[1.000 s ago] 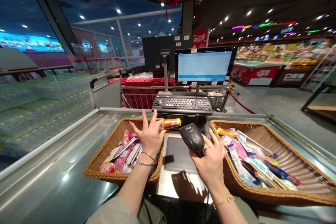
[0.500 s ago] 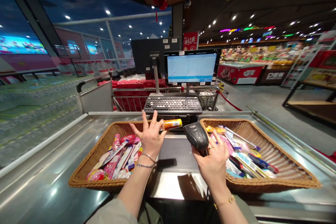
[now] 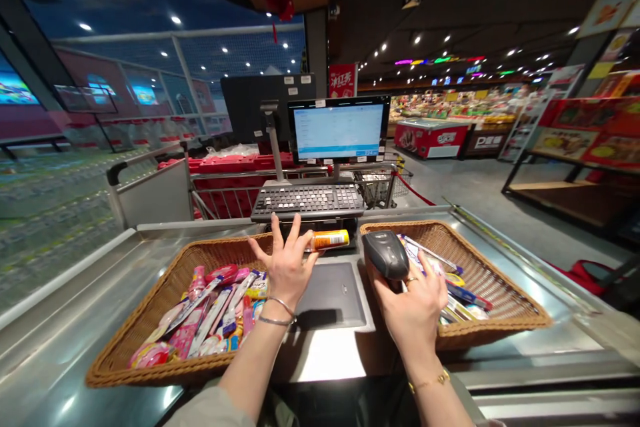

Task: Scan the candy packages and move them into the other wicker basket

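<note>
Thumb and forefinger of the left hand (image 3: 289, 267) pinch an orange tube (image 3: 327, 240) that juts toward three o'clock; at the tube's four o'clock, I see the right hand (image 3: 416, 303) clasping a black scanner (image 3: 385, 255).

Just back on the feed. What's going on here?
A person's left hand holds up an orange tube; the right hand grips a black scanner, apart from it. One wicker basket of packaged goods sits to the left, another to the right. A lit screen and a keyboard stand ahead.
</note>
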The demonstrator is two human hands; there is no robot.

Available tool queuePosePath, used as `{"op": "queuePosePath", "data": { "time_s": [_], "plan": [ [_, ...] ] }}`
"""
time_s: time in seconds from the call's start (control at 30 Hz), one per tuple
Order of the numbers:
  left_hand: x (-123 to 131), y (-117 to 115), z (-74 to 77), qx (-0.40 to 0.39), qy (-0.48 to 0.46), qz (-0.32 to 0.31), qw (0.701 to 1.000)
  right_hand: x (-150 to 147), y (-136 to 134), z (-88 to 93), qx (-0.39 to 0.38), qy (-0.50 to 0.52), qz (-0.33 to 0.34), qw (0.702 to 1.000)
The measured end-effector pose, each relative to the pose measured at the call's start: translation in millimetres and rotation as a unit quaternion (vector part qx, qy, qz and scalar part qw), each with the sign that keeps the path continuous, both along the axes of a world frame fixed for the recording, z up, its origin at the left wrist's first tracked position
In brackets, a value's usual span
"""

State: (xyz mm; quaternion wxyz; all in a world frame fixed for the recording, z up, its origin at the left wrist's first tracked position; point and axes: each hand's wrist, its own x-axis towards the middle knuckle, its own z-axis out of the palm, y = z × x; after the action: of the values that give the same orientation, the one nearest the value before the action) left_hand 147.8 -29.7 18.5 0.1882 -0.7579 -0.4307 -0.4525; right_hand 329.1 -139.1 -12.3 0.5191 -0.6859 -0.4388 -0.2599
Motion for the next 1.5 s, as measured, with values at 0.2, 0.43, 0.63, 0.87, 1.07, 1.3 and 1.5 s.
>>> {"op": "queuePosePath", "data": {
  "time_s": [0.2, 0.43, 0.63, 0.87, 1.07, 1.3, 1.5],
  "plan": [
    [11.8, -1.6, -0.9, -0.002, 0.015, -0.019, 1.0, 10.8, -6.6, 6.9, -0.004, 0.052, -0.026, 0.998],
    [27.2, -4.0, -1.4, 0.003, 0.031, -0.048, 0.998, 24.9, -10.4, 6.0, 0.007, 0.085, -0.055, 0.995],
    [40.4, -2.0, -1.0, 0.012, 0.044, -0.068, 0.997, 38.7, -16.5, 7.2, 0.01, 0.111, -0.077, 0.991],
    [64.9, 0.5, 0.1, 0.011, 0.067, -0.105, 0.992, 53.2, -20.2, 9.0, 0.009, 0.158, -0.102, 0.982],
    [83.0, 5.1, -8.5, 0.0, 0.092, -0.126, 0.988, 64.3, -21.9, 5.0, 0.034, 0.181, -0.133, 0.974],
    [101.4, 10.0, -13.9, 0.008, 0.109, -0.166, 0.98, 75.6, -24.9, 4.3, 0.049, 0.192, -0.152, 0.968],
    [117.8, 10.4, -19.4, 0.025, 0.149, -0.236, 0.96, 81.0, -26.7, 4.2, 0.05, 0.203, -0.155, 0.966]
  ]
}}
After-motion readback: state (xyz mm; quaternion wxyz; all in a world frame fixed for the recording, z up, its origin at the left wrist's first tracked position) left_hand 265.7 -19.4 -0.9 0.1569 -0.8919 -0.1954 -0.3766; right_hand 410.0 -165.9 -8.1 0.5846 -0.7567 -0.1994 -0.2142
